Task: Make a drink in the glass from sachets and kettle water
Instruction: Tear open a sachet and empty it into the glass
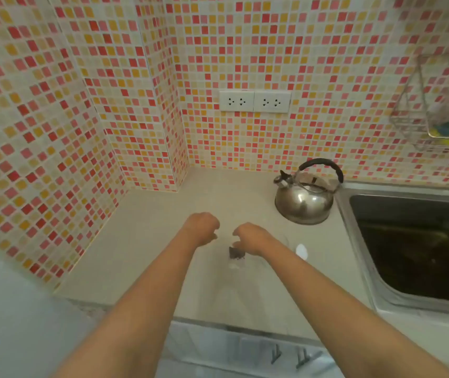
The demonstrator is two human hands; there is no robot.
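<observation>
Steel kettle (303, 201) is sitting unpoured by the sink (408, 252). We are pinching a sachet (236, 257) in the right hand (254, 238); left hand (201, 227) curled, contents unclear. Glass (272, 257) barely discernible beneath; we are judging the task early.

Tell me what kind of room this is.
Most likely a small home kitchen: a steel sink set into the countertop, a whistling kettle beside it, and wall sockets on a mosaic-tiled backsplash.

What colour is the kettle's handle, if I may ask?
Black, in the head view: kettle handle.
</observation>
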